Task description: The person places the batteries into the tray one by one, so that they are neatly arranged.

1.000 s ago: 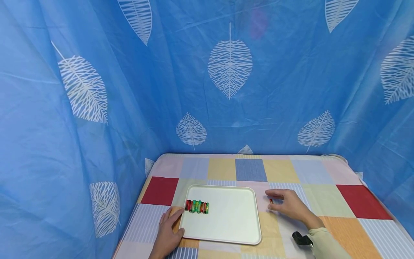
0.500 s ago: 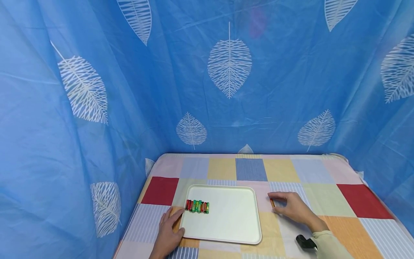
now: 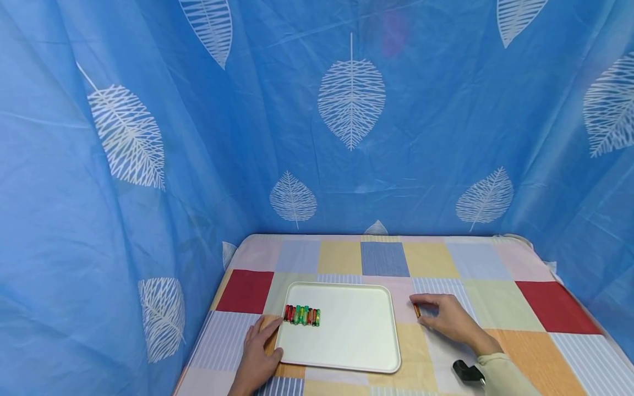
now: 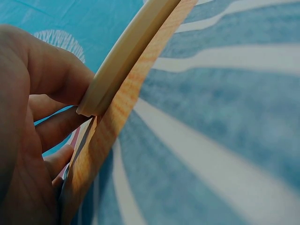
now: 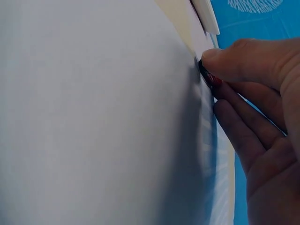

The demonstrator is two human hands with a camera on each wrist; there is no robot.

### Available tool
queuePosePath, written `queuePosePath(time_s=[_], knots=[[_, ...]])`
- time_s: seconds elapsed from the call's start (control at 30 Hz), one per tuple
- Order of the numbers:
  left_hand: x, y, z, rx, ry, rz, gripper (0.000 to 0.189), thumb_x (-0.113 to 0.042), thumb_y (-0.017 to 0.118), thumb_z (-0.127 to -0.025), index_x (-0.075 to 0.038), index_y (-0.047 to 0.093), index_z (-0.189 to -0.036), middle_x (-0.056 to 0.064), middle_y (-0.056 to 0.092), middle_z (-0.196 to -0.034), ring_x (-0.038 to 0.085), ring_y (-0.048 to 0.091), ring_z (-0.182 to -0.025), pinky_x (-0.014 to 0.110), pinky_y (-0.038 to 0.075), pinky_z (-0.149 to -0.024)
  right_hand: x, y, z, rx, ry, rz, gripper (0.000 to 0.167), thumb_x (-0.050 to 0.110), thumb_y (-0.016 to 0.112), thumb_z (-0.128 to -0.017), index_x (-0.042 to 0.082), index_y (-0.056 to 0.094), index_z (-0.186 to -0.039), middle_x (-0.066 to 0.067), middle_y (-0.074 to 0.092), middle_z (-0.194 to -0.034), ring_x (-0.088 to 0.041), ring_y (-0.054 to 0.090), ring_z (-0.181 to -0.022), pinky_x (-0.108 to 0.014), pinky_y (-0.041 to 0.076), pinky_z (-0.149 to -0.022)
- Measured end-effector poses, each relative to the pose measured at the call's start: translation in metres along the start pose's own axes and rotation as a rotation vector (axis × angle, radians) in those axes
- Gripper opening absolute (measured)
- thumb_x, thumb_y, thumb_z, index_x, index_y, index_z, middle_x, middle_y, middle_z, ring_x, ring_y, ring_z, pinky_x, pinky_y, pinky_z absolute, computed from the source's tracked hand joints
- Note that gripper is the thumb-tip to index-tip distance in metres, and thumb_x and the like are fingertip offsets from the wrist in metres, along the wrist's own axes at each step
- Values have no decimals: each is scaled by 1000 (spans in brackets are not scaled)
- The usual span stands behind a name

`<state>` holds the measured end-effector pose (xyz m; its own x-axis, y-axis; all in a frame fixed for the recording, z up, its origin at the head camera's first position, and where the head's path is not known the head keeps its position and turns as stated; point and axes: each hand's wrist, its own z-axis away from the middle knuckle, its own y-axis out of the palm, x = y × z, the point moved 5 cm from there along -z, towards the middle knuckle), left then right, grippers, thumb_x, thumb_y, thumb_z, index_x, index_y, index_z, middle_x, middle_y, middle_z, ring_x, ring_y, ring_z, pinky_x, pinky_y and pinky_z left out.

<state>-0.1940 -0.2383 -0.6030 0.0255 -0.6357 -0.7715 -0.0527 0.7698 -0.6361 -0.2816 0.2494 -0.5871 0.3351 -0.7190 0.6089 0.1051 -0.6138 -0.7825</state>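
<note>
My right hand [image 3: 443,318] is on the tablecloth to the right of the tray. Its thumb and fingers pinch a single battery [image 3: 417,311]. In the right wrist view that battery [image 5: 211,77] looks dark with red and is partly covered by the thumb. A white rectangular tray [image 3: 354,324] lies in front of me. Several red and green batteries [image 3: 302,315] are lined up side by side at its left. My left hand [image 3: 258,352] rests against the tray's left edge. In the left wrist view its thumb touches the tray rim [image 4: 122,56].
A patchwork cloth [image 3: 386,259] covers the table. Below the right wrist, next to the sleeve, is a black object [image 3: 468,373], apparently the wrist camera. Blue curtains [image 3: 426,110] with white leaf prints stand behind the table and along its sides.
My right hand has shifted slightly right, and the battery now shows between its thumb and fingers. The left hand, tray and row of batteries have not visibly moved.
</note>
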Motion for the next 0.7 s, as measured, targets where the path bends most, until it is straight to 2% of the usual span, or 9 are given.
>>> queuePosePath(time_s=[0.33,0.7], knots=[[1,0,-1,14,-19,-5,70,-1,78,-79,-13,70,-148,34,48,-163,58,27,-160,77,10,-131,4,1,-1,-13,0,7,46,13,90,-87,14,80,-132,-1,80,-132,-25,75,-125,-42,63,-103],[2,-1,-1,8,3,-7,70,-1,78,-79,-12,70,-147,32,51,-161,57,28,-160,77,10,-130,8,1,-1,-26,-17,1,45,13,91,-87,13,80,-132,-4,80,-132,-30,76,-124,-46,63,-103]])
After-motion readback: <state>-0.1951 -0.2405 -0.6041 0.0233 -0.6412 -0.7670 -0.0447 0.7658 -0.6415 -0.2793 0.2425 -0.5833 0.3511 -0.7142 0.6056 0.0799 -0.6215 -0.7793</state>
